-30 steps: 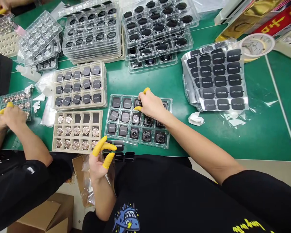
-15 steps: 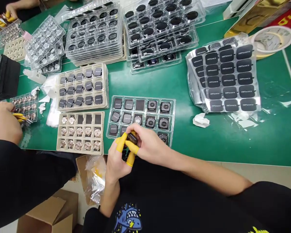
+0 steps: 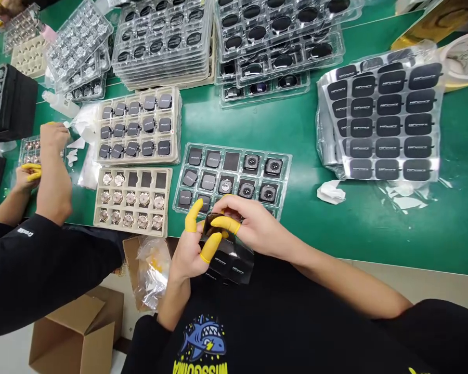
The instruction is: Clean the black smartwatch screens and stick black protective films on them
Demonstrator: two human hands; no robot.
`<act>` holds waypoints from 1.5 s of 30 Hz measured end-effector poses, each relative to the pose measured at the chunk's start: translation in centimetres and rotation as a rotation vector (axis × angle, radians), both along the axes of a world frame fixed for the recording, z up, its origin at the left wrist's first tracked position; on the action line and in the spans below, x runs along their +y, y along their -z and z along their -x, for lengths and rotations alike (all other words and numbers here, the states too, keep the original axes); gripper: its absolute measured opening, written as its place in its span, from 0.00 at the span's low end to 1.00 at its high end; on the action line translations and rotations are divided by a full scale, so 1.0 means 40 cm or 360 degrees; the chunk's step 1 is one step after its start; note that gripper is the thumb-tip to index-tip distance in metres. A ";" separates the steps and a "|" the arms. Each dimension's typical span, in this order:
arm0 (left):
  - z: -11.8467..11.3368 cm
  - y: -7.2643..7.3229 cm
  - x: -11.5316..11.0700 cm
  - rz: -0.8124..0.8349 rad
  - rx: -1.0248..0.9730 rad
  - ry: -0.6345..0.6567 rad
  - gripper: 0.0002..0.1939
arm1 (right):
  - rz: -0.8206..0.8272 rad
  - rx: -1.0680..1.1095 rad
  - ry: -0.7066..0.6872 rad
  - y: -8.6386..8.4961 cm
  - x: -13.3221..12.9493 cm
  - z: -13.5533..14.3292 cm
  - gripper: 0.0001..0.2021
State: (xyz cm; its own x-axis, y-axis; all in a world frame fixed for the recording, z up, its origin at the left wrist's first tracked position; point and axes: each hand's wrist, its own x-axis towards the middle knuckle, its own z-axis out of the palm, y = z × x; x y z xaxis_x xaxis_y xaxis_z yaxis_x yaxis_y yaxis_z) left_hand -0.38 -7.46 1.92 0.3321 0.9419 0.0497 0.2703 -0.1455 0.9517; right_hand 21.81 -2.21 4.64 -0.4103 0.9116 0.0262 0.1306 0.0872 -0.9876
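Observation:
My left hand (image 3: 187, 255) and my right hand (image 3: 253, 222) meet over the table's near edge, around a dark, glossy smartwatch case (image 3: 209, 224). Yellow finger cots cover my left index finger and thumb, which stand apart, while its other fingers bend behind the case. Pressing on the case is my right thumb, also in a yellow cot. Under the hands hangs a black sheet of printed square stickers (image 3: 231, 264); what grips it is hidden. Just beyond lies a clear tray (image 3: 234, 179) of watch cases, some covered with dark square stickers.
A beige tray (image 3: 167, 205) of round watches sits left, below stacked beige trays (image 3: 178, 124). Sticker sheets (image 3: 382, 119), crumpled tissue (image 3: 330, 192) and tape (image 3: 462, 59) are right. Stacked clear trays (image 3: 164, 67) stand behind. A co-worker's arm (image 3: 54, 176) reaches in left.
My left index finger and thumb have spread from the case, and my right thumb now lies across it. The sticker sheet below shows much more. The co-worker's arm has shifted, and the view has moved slightly.

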 end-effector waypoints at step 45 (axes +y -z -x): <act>0.046 0.031 0.147 -0.0082 -0.0566 -0.0328 0.33 | 0.0370 -0.1312 0.1769 0.262 -0.057 -0.799 0.10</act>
